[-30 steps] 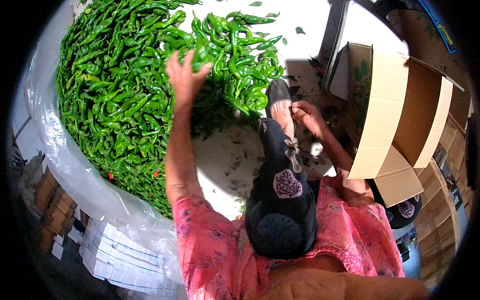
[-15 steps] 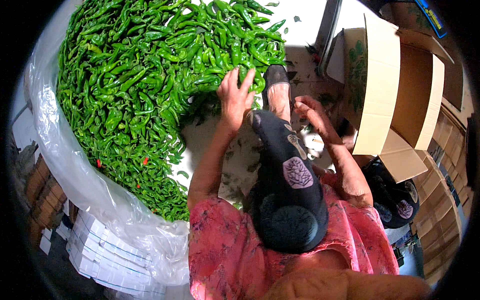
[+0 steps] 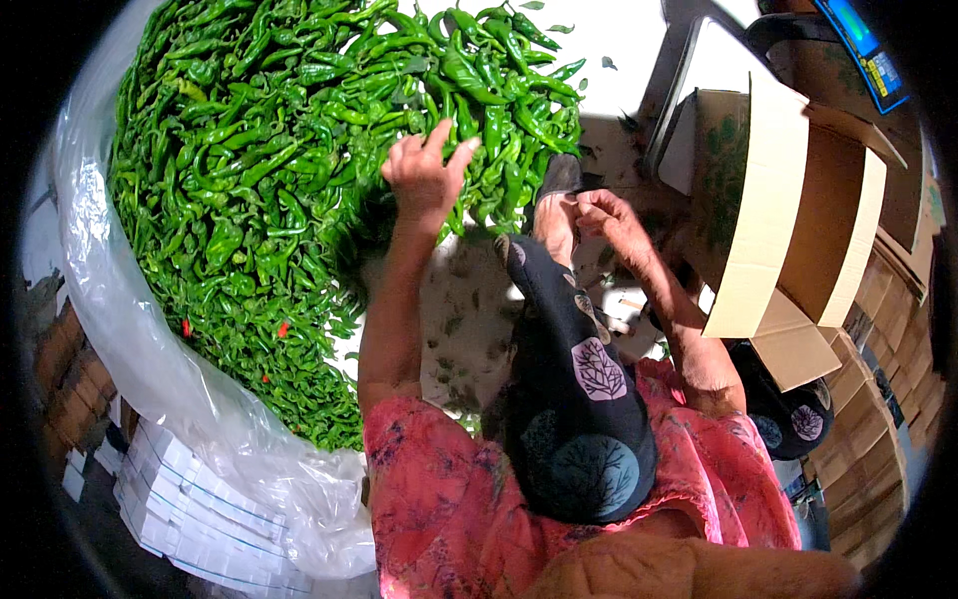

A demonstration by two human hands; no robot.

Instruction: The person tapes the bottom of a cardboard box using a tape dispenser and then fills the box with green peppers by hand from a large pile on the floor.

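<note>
A wide heap of green chili peppers (image 3: 239, 190) spreads from the left to the far middle, with a few red ones low on its left side. My left hand (image 3: 427, 178) is over the heap's near right edge, thumb and forefinger apart and the other fingers bent, with no pepper visible in it. Beside my ankle and black shoe (image 3: 560, 176), my right hand (image 3: 607, 216) has thumb and fingertips pinched together. Whatever may be between those fingertips is too small to make out. My leg in patterned dark trousers (image 3: 569, 389) lies between my forearms.
Clear plastic sheeting (image 3: 130, 339) borders the heap on the left. White boxes or blocks (image 3: 190, 499) are stacked at the lower left. On the right stands an open cardboard box (image 3: 763, 210), near a blue-framed device (image 3: 866, 50). Leaf scraps (image 3: 454, 329) litter the pale surface before me.
My left hand has moved left, away from the shoe, over the heap. My right hand has come closer to the ankle, its fingertips pinched. The whole view has shifted slightly.
</note>
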